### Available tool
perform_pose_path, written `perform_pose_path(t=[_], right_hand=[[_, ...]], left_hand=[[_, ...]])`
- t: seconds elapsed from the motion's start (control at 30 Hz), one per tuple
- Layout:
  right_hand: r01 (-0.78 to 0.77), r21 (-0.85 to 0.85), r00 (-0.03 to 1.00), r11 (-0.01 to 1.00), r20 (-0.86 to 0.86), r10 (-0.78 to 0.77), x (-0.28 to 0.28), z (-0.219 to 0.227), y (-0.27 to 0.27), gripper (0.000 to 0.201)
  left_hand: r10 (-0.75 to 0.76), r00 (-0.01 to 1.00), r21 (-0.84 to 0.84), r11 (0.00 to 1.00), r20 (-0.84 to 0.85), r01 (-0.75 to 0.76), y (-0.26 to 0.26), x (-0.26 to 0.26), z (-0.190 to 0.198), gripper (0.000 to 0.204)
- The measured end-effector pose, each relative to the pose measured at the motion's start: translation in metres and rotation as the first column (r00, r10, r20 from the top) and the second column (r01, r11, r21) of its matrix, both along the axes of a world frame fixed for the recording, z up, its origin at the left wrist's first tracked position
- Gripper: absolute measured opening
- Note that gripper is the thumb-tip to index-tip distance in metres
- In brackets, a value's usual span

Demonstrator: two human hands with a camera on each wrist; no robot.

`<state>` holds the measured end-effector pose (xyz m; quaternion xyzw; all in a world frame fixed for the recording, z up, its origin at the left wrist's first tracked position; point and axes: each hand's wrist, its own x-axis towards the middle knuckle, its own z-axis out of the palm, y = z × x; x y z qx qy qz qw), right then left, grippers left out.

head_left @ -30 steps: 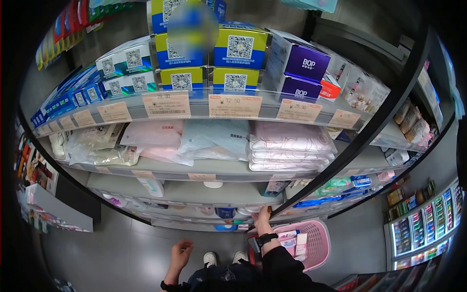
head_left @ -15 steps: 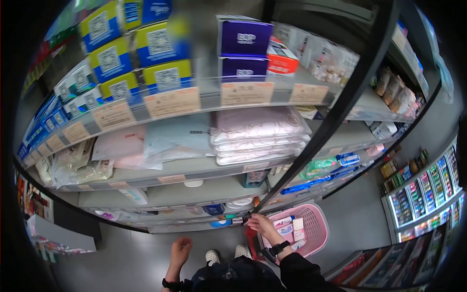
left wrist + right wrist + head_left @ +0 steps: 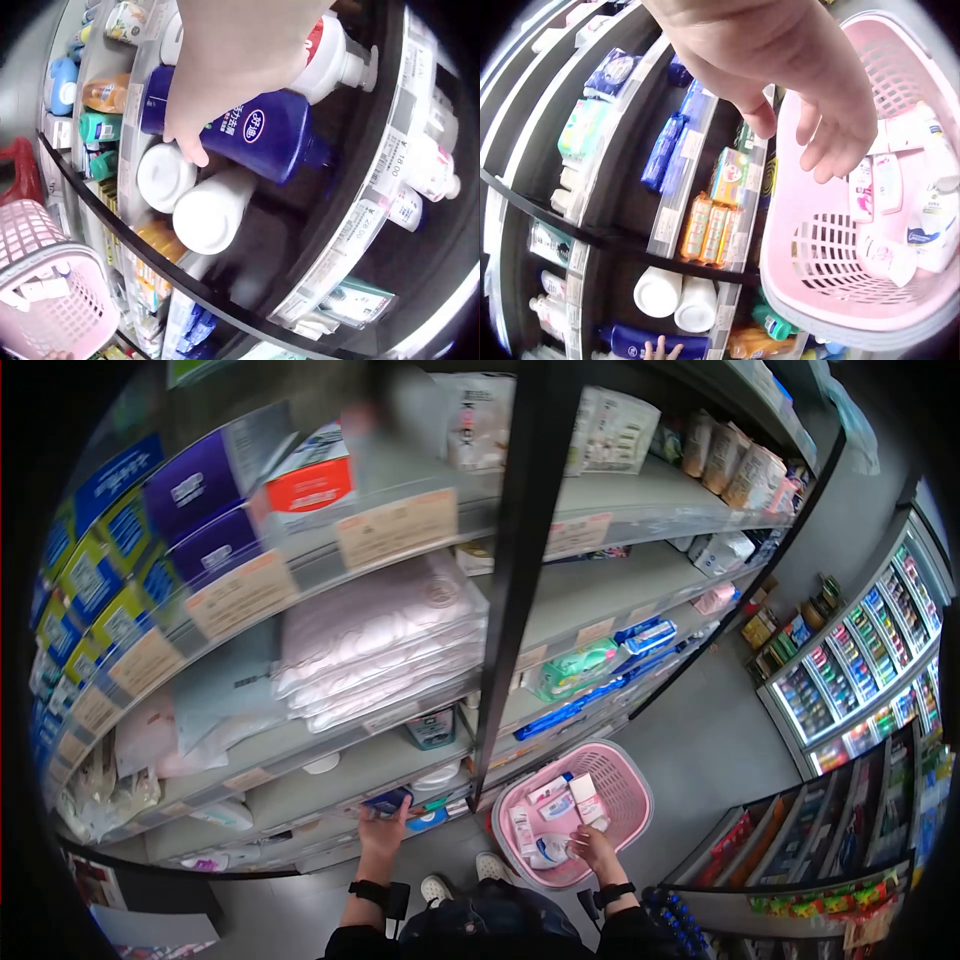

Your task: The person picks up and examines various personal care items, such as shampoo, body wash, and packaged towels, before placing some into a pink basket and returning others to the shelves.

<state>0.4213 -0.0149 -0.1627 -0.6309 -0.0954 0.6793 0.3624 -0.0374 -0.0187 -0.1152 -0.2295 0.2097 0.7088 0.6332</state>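
Note:
My left hand (image 3: 232, 64) grips a blue shampoo bottle (image 3: 259, 131) with a pump at the lower shelf. Its thumb lies along one side, and in the right wrist view its fingers spread over the same bottle (image 3: 649, 341). Two white round-bottomed bottles (image 3: 210, 214) lie beside it. Over the rim of the pink basket (image 3: 628, 780) hangs my right hand (image 3: 594, 848), fingers loosely bent and holding nothing. White and pink packs (image 3: 886, 184) and a white bottle (image 3: 934, 225) lie inside the basket.
A black upright post (image 3: 515, 570) divides the shelves. Folded pink packs (image 3: 380, 630) are stacked on a higher shelf. Orange-wrapped packs (image 3: 711, 229) stand on a low shelf near the basket. A lit drinks fridge (image 3: 860, 650) is across the aisle.
The view has turned right along the shelves. My right hand has left the shelf edge and moved over the basket. My left hand, previously in mid-air, has reached the shelf and gripped the shampoo bottle.

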Motion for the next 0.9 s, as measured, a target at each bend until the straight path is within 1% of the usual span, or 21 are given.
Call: perform_pose_path(t=[0.03,0.07,0.13,0.2,0.27,0.33,0.37,0.43,0.47,0.5,0.53,0.57,0.6,0.63,0.67,0.73,0.77,0.8,0.83,0.87,0.9], right_hand=[[0.061,0.012,0.998,0.998,-0.015,-0.061,0.008,-0.009,-0.005,0.025],[0.074,0.007,0.997,0.997,-0.013,-0.074,0.015,-0.009,-0.008,0.025],[0.105,-0.061,0.994,0.993,0.026,-0.104,0.025,-0.010,-0.016,0.025],[0.116,-0.073,0.993,0.991,0.045,-0.113,0.035,-0.025,-0.020,0.025],[0.122,-0.085,0.991,0.989,0.065,-0.117,0.042,-0.039,-0.019,0.025],[0.075,-0.124,0.993,0.989,0.102,-0.063,0.043,-0.053,-0.012,0.024],[0.078,-0.128,0.993,0.989,0.101,-0.065,0.041,-0.060,-0.007,0.024],[0.032,-0.114,0.967,0.993,0.255,-0.002,0.035,-0.072,0.005,0.026],[0.032,-0.120,0.968,0.992,0.251,0.000,0.036,-0.085,0.011,0.026],[-0.124,-0.102,0.922,0.987,0.355,0.153,0.036,-0.100,0.018,0.028],[-0.281,-0.100,0.841,0.954,0.453,0.295,0.037,-0.113,0.023,0.030],[-0.316,-0.022,0.842,0.949,0.455,0.290,0.026,-0.105,0.027,0.030],[-0.325,-0.020,0.843,0.946,0.448,0.299,0.019,-0.119,0.030,0.030],[-0.479,-0.110,0.778,0.871,0.406,0.479,0.012,-0.143,0.033,0.032],[-0.620,-0.186,0.683,0.762,0.350,0.641,0.003,-0.158,0.042,0.034],[-0.659,-0.056,0.697,0.750,0.328,0.637,-0.035,-0.114,0.041,0.047],[-0.739,-0.129,0.588,0.661,0.355,0.727,-0.047,-0.119,0.047,0.052],[-0.802,-0.203,0.467,0.562,0.373,0.801,-0.057,-0.148,0.041,0.058],[-0.861,-0.265,0.270,0.434,0.484,0.833,-0.065,-0.211,0.028,0.061],[-0.888,-0.342,0.063,0.308,0.573,0.817,-0.074,-0.258,0.025,0.065],[-0.871,-0.397,-0.015,0.289,0.610,0.793,-0.080,-0.249,0.026,0.066]], left_hand=[[0.036,0.999,0.009,0.999,0.001,-0.036,0.004,-0.005,-0.014,0.053],[0.074,0.997,0.016,0.997,0.002,-0.074,0.008,-0.002,-0.014,0.054],[0.064,0.998,-0.017,0.998,0.002,-0.064,0.012,0.001,-0.012,0.056],[0.096,0.995,0.006,0.995,0.018,-0.096,0.015,-0.003,-0.014,0.058],[0.111,0.993,-0.022,0.994,0.049,-0.110,0.020,-0.002,-0.012,0.059],[0.125,0.991,-0.021,0.992,-0.049,-0.127,0.025,0.002,-0.004,0.059],[0.122,0.991,-0.024,0.992,-0.051,-0.124,0.027,0.001,-0.011,0.059],[0.165,0.982,0.026,0.986,-0.093,-0.163,0.028,-0.007,-0.035,0.058],[0.165,0.981,0.021,0.986,-0.097,-0.164,0.027,-0.008,-0.041,0.058],[0.150,0.976,0.077,0.987,-0.159,-0.139,0.026,-0.009,-0.045,0.057],[0.140,0.965,0.132,0.985,-0.222,-0.112,0.025,-0.010,-0.049,0.057],[0.146,0.963,0.130,0.984,-0.228,-0.118,0.024,-0.002,-0.032,0.057],[0.139,0.974,-0.029,0.989,-0.181,-0.147,0.023,0.015,0.005,0.054],[0.145,0.981,-0.184,0.968,-0.131,-0.168,0.025,0.023,0.026,0.051],[0.159,0.977,-0.176,0.967,-0.142,-0.183,0.023,0.021,0.023,0.051],[-0.077,0.975,-0.413,0.911,-0.210,-0.017,-0.001,0.010,0.009,0.041],[-0.192,0.960,-0.347,0.931,-0.203,0.113,-0.020,0.001,0.000,0.036],[-0.305,0.929,-0.281,0.929,-0.209,0.242,-0.036,-0.007,-0.005,0.032],[-0.361,0.902,-0.295,0.911,-0.238,0.287,-0.043,-0.008,0.002,0.031],[-0.416,0.870,-0.313,0.890,-0.265,0.330,-0.051,-0.003,0.015,0.030],[-0.401,0.869,-0.311,0.898,-0.290,0.310,-0.058,0.000,0.029,0.030]])
